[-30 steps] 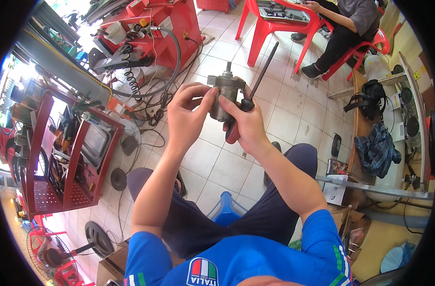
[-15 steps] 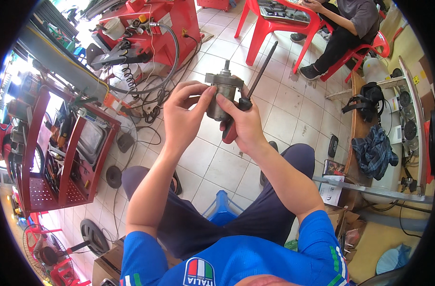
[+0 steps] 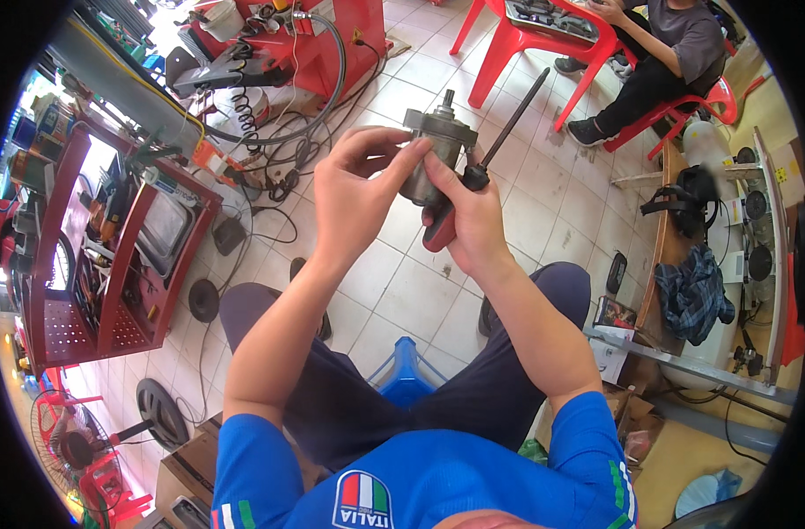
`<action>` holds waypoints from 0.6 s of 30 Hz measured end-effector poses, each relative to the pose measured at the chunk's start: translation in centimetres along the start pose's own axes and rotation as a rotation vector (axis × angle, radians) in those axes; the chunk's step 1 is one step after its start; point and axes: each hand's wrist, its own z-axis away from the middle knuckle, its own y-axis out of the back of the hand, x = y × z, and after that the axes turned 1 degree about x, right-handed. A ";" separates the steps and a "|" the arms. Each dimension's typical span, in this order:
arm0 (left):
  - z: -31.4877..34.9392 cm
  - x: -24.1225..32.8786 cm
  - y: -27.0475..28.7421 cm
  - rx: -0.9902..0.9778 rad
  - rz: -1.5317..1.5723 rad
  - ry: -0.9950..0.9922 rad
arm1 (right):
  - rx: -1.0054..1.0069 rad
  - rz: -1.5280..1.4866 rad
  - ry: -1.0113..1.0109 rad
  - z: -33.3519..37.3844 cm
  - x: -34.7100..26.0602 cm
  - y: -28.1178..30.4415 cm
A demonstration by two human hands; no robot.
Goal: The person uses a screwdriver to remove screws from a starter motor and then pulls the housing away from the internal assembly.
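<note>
A grey metal starter motor (image 3: 444, 130) is held up in front of me, its flange and toothed shaft pointing away and slightly tilted. The thumb and fingers of my left hand (image 3: 363, 181) pinch its left side. My right hand (image 3: 477, 220) steadies the right side, its thumb on the motor's body. That same hand also grips a screwdriver (image 3: 515, 118) with a red and black handle; its dark shaft slants up to the right, beside the motor. Fingers behind the motor are partly hidden.
A red tool cart (image 3: 120, 256) stands at left, and a red machine (image 3: 354, 44) with hoses is beyond it. A blue stool (image 3: 406, 361) shows between my knees. At upper right a person sits by a red plastic chair (image 3: 543, 53). A shelf (image 3: 662, 291) is at right.
Both hands, with the motor and screwdriver, have shifted a little to the right and upward in view. The grip looks the same.
</note>
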 end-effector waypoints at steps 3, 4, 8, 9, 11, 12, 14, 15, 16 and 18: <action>0.1 0.1 0.0 0.009 0.012 -0.025 | 0.010 0.005 0.013 0.1 0.0 -0.3; 0.1 0.0 0.1 0.009 0.009 -0.037 | 0.015 0.007 0.014 0.1 0.1 -0.4; 0.2 0.4 0.1 0.022 -0.031 0.067 | 0.005 0.001 -0.014 0.0 0.1 0.0; 0.2 0.5 0.0 0.023 -0.001 0.053 | 0.005 0.006 -0.010 0.0 0.1 0.0; 0.1 0.5 -0.1 0.025 0.058 0.026 | 0.005 0.015 -0.003 0.0 0.0 -0.1; 0.1 0.5 -0.1 0.027 0.056 0.035 | 0.002 0.026 0.004 0.0 0.0 -0.1; 0.1 0.4 0.0 0.031 0.051 0.056 | -0.004 0.049 0.016 0.0 0.0 -0.1; 0.2 0.4 0.2 0.029 0.018 0.079 | 0.011 0.022 0.032 0.2 0.2 -0.4; 0.2 0.6 0.2 0.033 0.018 0.092 | 0.005 0.022 0.020 0.2 0.2 -0.3; 0.1 0.9 0.1 0.040 0.017 0.116 | -0.009 0.021 -0.004 0.1 -0.1 -0.1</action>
